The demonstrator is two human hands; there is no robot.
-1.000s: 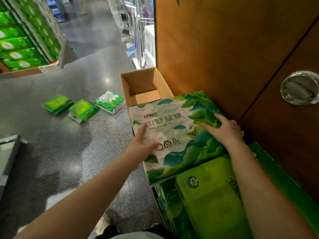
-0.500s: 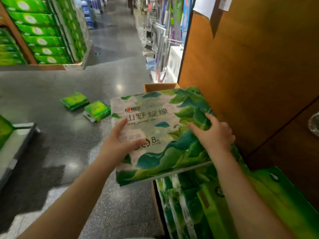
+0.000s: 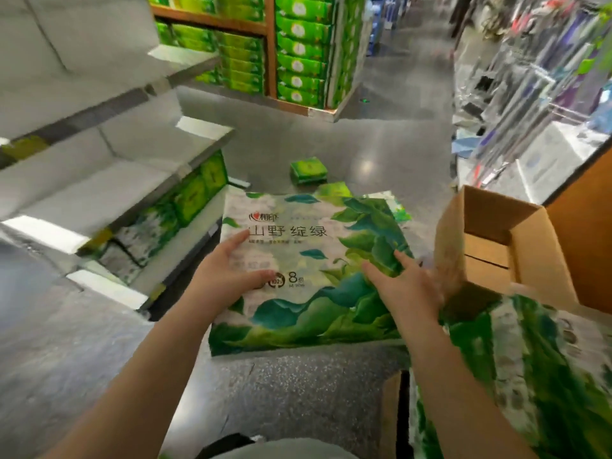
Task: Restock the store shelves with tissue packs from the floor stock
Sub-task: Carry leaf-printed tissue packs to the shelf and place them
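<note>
Tissue pack, big, white-and-green leaf print, held flat above grey floor, between white shelves at left and open cardboard box at right. Lower shelf part-stocked with green packs. More leaf-print stock low right, beside box. Left hand on pack's near-left face, fingers spread, thumb across top. Right hand clasping right edge, fingers splayed. Small green pack alone on floor beyond.
</note>
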